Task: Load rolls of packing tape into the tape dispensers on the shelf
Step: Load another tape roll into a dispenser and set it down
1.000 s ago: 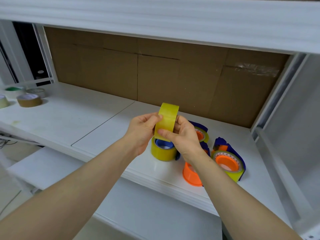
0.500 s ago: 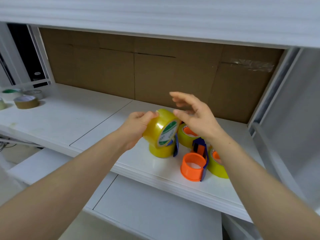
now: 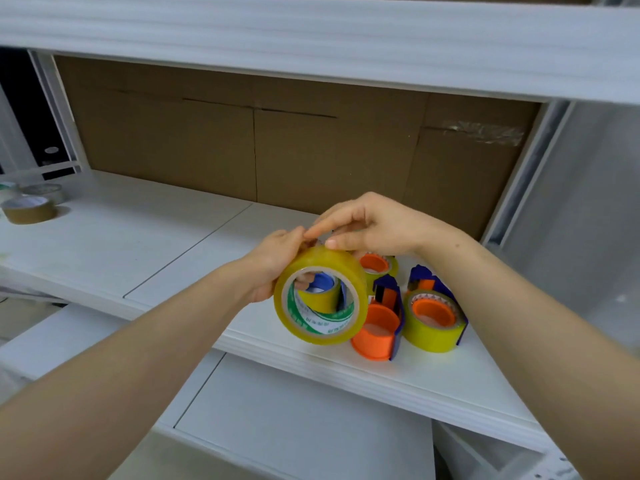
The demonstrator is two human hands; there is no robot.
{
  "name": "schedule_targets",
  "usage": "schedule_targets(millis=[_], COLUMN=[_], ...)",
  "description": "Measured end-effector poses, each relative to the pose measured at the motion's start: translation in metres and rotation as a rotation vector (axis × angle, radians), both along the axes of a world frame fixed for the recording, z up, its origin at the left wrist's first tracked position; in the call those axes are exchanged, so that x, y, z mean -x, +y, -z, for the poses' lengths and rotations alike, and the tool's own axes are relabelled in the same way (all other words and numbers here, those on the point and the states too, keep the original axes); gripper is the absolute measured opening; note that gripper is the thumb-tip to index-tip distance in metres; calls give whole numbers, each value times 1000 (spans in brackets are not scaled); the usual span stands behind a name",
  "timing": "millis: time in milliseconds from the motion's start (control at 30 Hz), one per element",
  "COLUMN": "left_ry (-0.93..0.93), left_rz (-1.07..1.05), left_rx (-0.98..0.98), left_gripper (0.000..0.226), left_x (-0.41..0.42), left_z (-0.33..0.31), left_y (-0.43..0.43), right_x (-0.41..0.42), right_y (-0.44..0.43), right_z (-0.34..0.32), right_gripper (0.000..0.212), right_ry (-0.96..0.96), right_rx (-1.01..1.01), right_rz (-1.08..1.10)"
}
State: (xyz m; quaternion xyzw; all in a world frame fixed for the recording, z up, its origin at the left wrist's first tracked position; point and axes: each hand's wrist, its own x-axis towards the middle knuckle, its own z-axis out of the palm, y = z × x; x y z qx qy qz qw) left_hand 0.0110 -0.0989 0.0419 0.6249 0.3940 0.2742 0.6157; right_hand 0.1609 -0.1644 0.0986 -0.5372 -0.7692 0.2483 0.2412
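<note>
My left hand (image 3: 277, 261) grips a yellow roll of packing tape (image 3: 327, 259) from the left, a finger showing inside its core. The roll is held upright above the white shelf (image 3: 180, 244), its open core with a green-printed liner facing me. My right hand (image 3: 374, 226) reaches over the roll and pinches at its top edge with thumb and forefinger. Behind and to the right stand blue tape dispensers: one with a bare orange hub (image 3: 375, 332), a loaded one (image 3: 433, 323) at the right, another (image 3: 379, 266) further back. A fourth, blue-hubbed one (image 3: 320, 289) shows through the core.
A brown tape roll (image 3: 27, 209) and two more rolls (image 3: 45, 192) lie at the shelf's far left. Cardboard (image 3: 311, 150) backs the shelf, with a white board (image 3: 311, 39) overhead. A lower white board (image 3: 311, 427) juts out below. A white upright (image 3: 523, 174) bounds the right side.
My right hand, lifted open half a second ago, has come down onto the roll's top. My left hand has turned the roll so its core faces me.
</note>
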Motion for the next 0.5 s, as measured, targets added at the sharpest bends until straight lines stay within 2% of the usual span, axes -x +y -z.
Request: schedule_targets(millis=[200, 300, 367, 433, 500], left_ry=[73, 66, -43, -176, -212], left_rz=[70, 95, 90, 97, 48], left_rx=[-5, 26, 132, 214, 137], left_gripper=[27, 25, 23, 25, 32], left_x=[-2, -1, 0, 0, -4], left_z=[-5, -4, -4, -6, -8], left_y=[-1, 0, 3, 8, 11], right_x=[6, 7, 8, 6, 1], right_y=[-4, -3, -2, -1, 1], right_z=[-6, -2, 4, 8, 10], right_gripper=[12, 5, 5, 9, 12], right_ry=[-95, -261, -286, -225, -172], right_rx=[5, -81, -174, -274, -341], right_rz=[-18, -7, 30, 142, 282])
